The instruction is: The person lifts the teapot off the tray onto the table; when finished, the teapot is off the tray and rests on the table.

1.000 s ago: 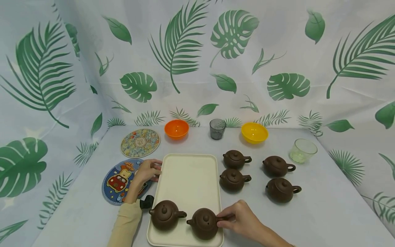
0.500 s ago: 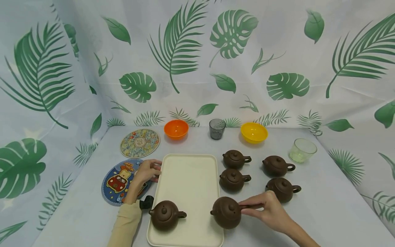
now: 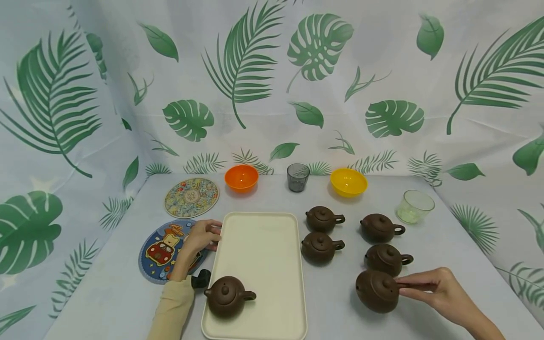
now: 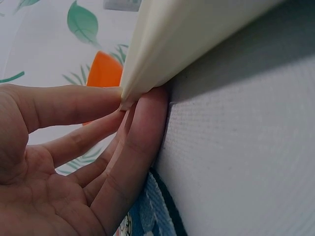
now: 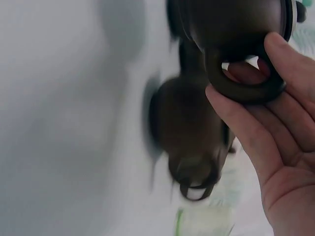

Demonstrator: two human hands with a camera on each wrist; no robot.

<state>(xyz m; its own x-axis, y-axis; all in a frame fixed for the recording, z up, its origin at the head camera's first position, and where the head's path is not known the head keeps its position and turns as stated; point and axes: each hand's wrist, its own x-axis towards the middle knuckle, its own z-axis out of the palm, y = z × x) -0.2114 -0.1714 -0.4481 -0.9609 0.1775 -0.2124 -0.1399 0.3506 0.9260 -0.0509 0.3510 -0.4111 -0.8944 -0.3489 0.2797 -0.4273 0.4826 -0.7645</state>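
Grey cloth table first, then the cream tray near the front edge. The left hand has its fingers hooked under the tray's left rim with the thumb along the top, I'd guess to stop it sliding, and it hasn't budged from a second ago. One brown teapot sits on the tray's near left corner. Four more teapots stand in two pairs on the cloth to the tray's right. The right hand pinches the handle of a carried teapot, fingers through and around the loop, which keeps the pot level. That pot was on the tray a second ago, at its right edge half a second ago; now it's just in front of the right pair.
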